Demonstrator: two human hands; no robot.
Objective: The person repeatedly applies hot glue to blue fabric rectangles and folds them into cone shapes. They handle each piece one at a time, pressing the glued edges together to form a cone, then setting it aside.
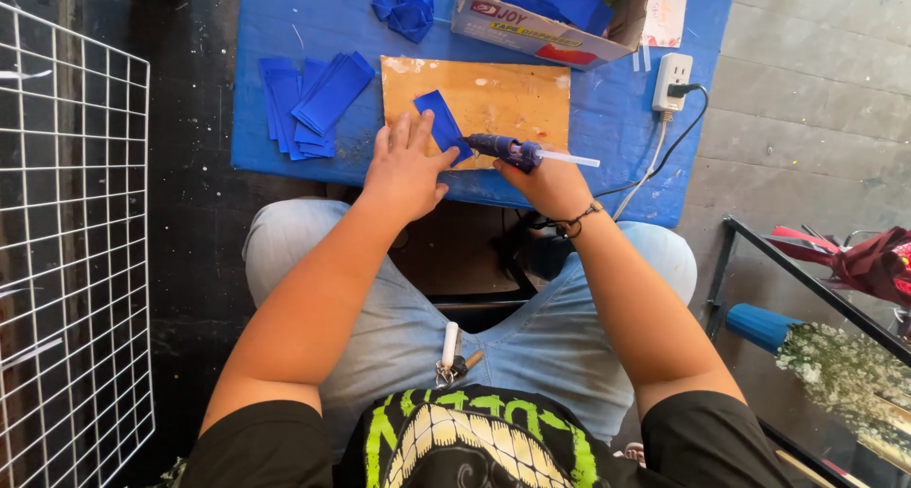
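Left hand [406, 170] on blue strip [440, 122], right hand [548, 182] around glue gun [508, 149].

Light: we see bright, even daylight.
Shadows: soft, under our arms.
Focus: sharp centre.
Edges: wide-angle bending.

Bench [607, 118], blue-covered: wooden board [503, 94], stack of blue strips [313, 103], crumpled blue pieces [406, 4], open cardboard box [550, 28], white power strip [671, 80].

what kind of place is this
Probably a craft workspace at floor level: a glue gun in the right hand, blue strips beside a wooden board, and a wire grid.
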